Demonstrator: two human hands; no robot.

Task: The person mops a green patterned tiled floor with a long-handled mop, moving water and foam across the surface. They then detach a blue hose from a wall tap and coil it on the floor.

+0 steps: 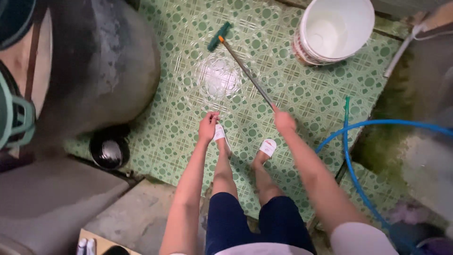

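A wet floor of green patterned tiles (302, 94) is being scrubbed with a long-handled brush (218, 37). The thin metal handle (247, 73) is held at its near end by the right hand (284, 121), whose fingers are closed around it. The green brush head is set down on the tiles near the far edge of the floor, just beyond a shiny patch of water (218, 78) at the middle. The left hand (208, 126) is held free above the left foot; its fingers are loosely bent and nothing is seen in it, though whether something small is pinched cannot be told.

White slippers (267, 147) are worn on both feet, which stand on the near part of the floor. A white bucket (336, 29) stands at the far right corner, well apart from the brush. A blue hose (358, 141) is curved along the right edge of the tiles. A big dark jar (104, 61) stands at the left edge, with a small black bowl (109, 151) beside its base.

The step in hand is judged to be the scrubbing of the wet middle area. For the next stroke, the brush head should be drawn back through the water toward the feet, with the bristles pressed flat; a firmer stroke may be given if the handle is taken by the left hand too.
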